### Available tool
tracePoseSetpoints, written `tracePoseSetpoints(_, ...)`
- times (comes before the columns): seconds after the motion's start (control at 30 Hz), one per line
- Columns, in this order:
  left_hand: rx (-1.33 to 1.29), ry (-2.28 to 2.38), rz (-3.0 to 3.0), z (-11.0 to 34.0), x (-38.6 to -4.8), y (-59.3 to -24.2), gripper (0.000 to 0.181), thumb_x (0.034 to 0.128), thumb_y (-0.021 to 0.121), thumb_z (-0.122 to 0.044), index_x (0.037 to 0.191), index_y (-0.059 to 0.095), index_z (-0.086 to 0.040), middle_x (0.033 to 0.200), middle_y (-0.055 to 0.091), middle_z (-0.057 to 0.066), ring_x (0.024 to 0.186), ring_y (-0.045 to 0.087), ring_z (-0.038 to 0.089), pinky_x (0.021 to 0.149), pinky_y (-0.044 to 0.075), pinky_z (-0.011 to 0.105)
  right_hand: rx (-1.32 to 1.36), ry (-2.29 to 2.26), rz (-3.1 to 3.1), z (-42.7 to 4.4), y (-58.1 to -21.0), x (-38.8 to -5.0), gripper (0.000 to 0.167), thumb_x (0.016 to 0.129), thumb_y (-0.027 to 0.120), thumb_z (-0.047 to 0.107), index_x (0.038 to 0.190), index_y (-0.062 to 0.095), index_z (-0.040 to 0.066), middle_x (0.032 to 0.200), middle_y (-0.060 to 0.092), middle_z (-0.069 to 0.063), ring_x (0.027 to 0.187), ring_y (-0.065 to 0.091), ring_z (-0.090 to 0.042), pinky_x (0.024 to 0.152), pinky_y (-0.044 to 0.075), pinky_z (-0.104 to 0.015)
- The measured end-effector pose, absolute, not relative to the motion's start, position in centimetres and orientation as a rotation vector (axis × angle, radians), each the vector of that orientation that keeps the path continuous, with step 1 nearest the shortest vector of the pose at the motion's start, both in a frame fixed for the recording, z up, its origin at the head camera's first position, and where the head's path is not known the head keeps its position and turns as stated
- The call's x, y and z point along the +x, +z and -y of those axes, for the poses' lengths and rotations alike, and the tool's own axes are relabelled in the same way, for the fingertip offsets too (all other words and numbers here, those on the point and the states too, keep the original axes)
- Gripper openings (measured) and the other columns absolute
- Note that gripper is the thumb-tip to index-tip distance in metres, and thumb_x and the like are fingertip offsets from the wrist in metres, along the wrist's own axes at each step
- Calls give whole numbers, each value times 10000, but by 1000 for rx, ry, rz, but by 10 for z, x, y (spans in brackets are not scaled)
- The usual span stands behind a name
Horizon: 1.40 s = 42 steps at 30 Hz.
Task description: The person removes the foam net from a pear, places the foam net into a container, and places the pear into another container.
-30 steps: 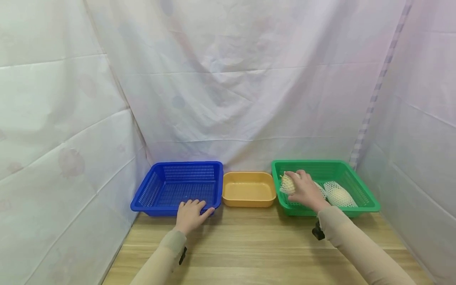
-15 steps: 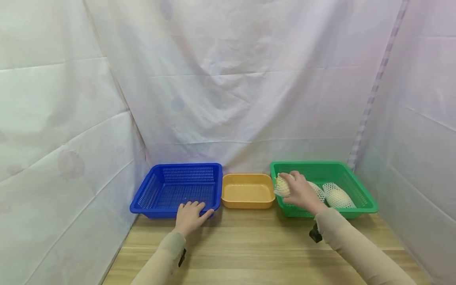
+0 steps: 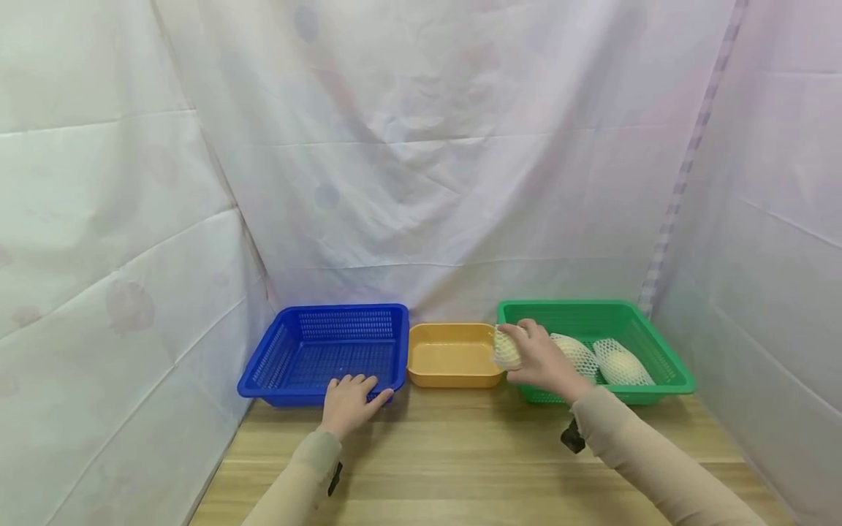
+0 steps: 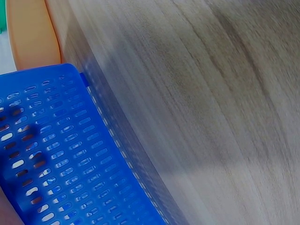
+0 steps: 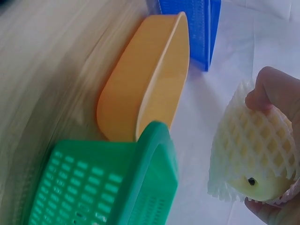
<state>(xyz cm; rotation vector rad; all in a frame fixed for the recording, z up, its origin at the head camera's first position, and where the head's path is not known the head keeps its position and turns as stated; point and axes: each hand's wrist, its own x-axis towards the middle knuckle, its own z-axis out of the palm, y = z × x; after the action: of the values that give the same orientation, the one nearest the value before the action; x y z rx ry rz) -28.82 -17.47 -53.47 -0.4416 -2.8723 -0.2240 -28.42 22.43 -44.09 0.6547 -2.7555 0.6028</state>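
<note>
PROGRESS: one netted fruit [image 3: 507, 352] is aloft, set-down apparently pending | RIGHT HAND [image 3: 543, 361]: grips it at right end of tray [image 3: 454, 380] | LEFT HAND [image 3: 349, 405]: fingers relaxed over rim of blue basket [image 3: 403, 343], left of tray | OUTSTANDING: two more fruits [image 3: 621, 367] in green basket [image 3: 592, 315], right of tray

head: bright, diffuse | wrists: dimmer, bluish | left wrist: soft shadow across tabletop [image 4: 197, 103]

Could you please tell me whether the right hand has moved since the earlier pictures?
Yes; judged against the green basket, the right hand has moved left, toward the yellow tray.
</note>
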Motion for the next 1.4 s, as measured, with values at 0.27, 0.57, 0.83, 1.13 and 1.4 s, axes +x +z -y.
tracePoseSetpoints(0.27, -451, -224, 2856, 176, -289, -535, 629, 907, 432, -686, 1218, 673, -195, 1164, 655, 51, 1073, 570, 310, 880, 394, 541, 699, 598, 2741, -212, -447, -283, 863, 679, 853, 210, 1438, 442, 196, 1383, 369, -217, 1167, 451, -393, 727, 508, -482)
tracePoseSetpoints(0.57, -450, -213, 2861, 175, -292, -535, 647, 906, 411, -699, 1220, 669, -196, 1155, 656, 43, 1058, 572, 301, 874, 397, 532, 748, 648, 2711, -199, -453, -279, 871, 642, 867, 197, 1413, 460, 222, 1346, 406, -166, 1124, 465, -337, 732, 501, -453)
tracePoseSetpoints(0.83, -447, -223, 2868, 174, -292, -537, 657, 905, 417, -697, 1229, 667, -183, 1161, 654, 47, 1068, 570, 304, 885, 392, 543, 787, 657, 2713, -191, -462, -275, 871, 634, 881, 216, 1402, 469, 231, 1327, 415, -149, 1115, 467, -304, 778, 498, -438)
tracePoseSetpoints(1.13, -435, -217, 2867, 173, -292, -537, 648, 904, 418, -698, 1225, 669, -194, 1152, 655, 39, 1053, 570, 294, 869, 391, 521, 846, 657, 2710, -181, -475, -269, 863, 608, 875, 180, 1376, 483, 233, 1271, 425, -118, 1065, 471, -270, 775, 491, -410)
tracePoseSetpoints(1.4, -438, -218, 2861, 175, -291, -540, 697, 900, 376, -724, 1228, 671, -185, 1160, 658, 45, 1061, 572, 300, 881, 394, 535, 912, 609, 2698, -173, -494, -264, 868, 568, 838, 193, 1364, 492, 218, 1230, 447, -80, 986, 478, -195, 754, 482, -365)
